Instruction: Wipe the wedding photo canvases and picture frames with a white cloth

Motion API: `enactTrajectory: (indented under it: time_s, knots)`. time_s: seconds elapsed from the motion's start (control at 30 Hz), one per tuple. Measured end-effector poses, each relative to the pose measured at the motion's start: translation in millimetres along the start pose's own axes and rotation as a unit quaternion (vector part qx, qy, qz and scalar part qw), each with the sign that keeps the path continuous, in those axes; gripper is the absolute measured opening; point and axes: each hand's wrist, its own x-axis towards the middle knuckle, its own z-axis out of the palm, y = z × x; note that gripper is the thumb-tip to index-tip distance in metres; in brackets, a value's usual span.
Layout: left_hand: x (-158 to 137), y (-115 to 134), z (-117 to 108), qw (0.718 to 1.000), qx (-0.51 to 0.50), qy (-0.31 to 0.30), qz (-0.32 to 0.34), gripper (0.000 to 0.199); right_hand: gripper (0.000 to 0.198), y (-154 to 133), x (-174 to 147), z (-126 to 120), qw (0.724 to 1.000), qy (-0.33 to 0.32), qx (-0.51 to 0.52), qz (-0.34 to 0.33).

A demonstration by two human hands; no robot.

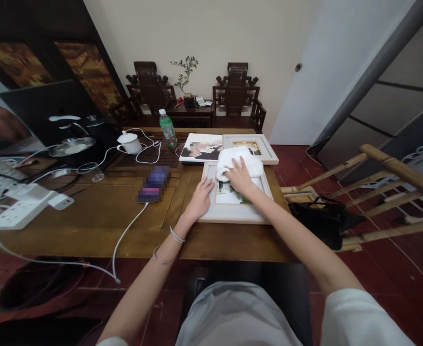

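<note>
A picture frame point(229, 214) with a pale wood edge and white mat lies flat on the table in front of me. My left hand point(199, 199) rests on its left edge, fingers stretched out along the border. A folded white cloth point(253, 166) lies over the frame's upper part. My right hand point(239, 175) holds this cloth from above, fingers spread and slightly bent over it, pressing it to the frame. Part of the picture inside is hidden by the cloth and my right hand. Behind lies a second frame point(269, 149), beside a white-edged picture point(201, 146).
On the wooden table point(125, 240) lie a phone point(154, 185) on a cable, a green-labelled bottle point(167, 129), a lidded white cup point(129, 142), a clear cup point(91, 172) and a power strip point(27, 206). A bamboo chair point(377, 192) bearing a black bag point(319, 218) stands right.
</note>
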Motion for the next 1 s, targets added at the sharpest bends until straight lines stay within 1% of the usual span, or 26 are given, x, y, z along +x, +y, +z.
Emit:
enactTrajectory:
  time_s: [0.23, 0.33, 0.4, 0.5, 0.7, 0.8, 0.9, 1.0]
  knots:
    - [-0.3, -2.5, 2.4, 1.0, 0.013, 0.012, 0.004, 0.055, 0.038, 54.6, -41.9, -10.4, 0.991, -0.072, -0.071, 0.085]
    - [-0.1, -2.3, 2.9, 1.0, 0.013, 0.013, 0.006, 0.056, 0.039, 66.2, -51.2, -14.5, 0.986, -0.097, -0.091, 0.099]
    - [-0.4, -2.1, 3.7, 1.0, 0.014, 0.02, 0.005, 0.055, 0.04, 65.9, -55.8, -18.2, 0.986, -0.103, -0.092, 0.091]
    - [-0.8, -1.7, 5.8, 0.999, 0.014, 0.035, 0.0, 0.053, 0.042, 56.2, -69.1, -26.8, 0.989, -0.112, -0.071, 0.07]
    - [0.1, -1.2, 7.7, 0.999, 0.003, 0.035, -0.009, 0.054, 0.047, 27.2, -126.4, -57.4, 0.989, -0.146, 0.005, 0.024]
    - [0.6, -1.2, 6.2, 1.0, 0.001, 0.028, -0.006, 0.054, 0.05, 21.1, -143.4, -67.7, 0.987, -0.158, 0.026, 0.016]
    - [0.6, -1.1, 4.3, 1.0, 0.002, 0.025, 0.002, 0.054, 0.052, 26.9, -138.1, -63.5, 0.989, -0.144, 0.033, 0.03]
    - [0.3, -1.2, 3.1, 1.0, 0.001, 0.023, 0.004, 0.054, 0.053, 42.8, -116.7, -45.4, 0.991, -0.116, 0.032, 0.055]
